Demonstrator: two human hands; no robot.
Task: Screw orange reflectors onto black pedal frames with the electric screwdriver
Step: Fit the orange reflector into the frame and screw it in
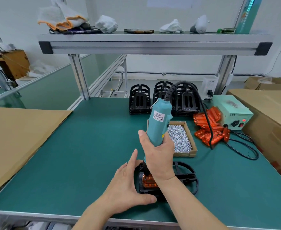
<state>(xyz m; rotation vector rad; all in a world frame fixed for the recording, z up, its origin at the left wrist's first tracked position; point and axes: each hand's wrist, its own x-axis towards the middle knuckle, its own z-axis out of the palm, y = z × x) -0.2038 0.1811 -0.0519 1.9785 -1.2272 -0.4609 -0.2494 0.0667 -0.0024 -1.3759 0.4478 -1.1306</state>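
A black pedal frame [187, 177] lies flat on the green mat near the front edge, with an orange reflector [148, 181] seated in its left part. My right hand [158, 152] grips the teal electric screwdriver [159, 121] upright, its tip down on the reflector and hidden behind the hand. My left hand [128, 188] rests against the frame's left side, fingers straight along the far edge and thumb pressed on the near edge.
A cardboard tray of silver screws [192, 140] sits just behind my right hand. Loose orange reflectors [207, 128] lie to its right, beside the power supply box [232, 112]. Stacked black frames [139, 100] stand at the back. Cardboard sheet [16, 138] at left, boxes [269, 117] at right.
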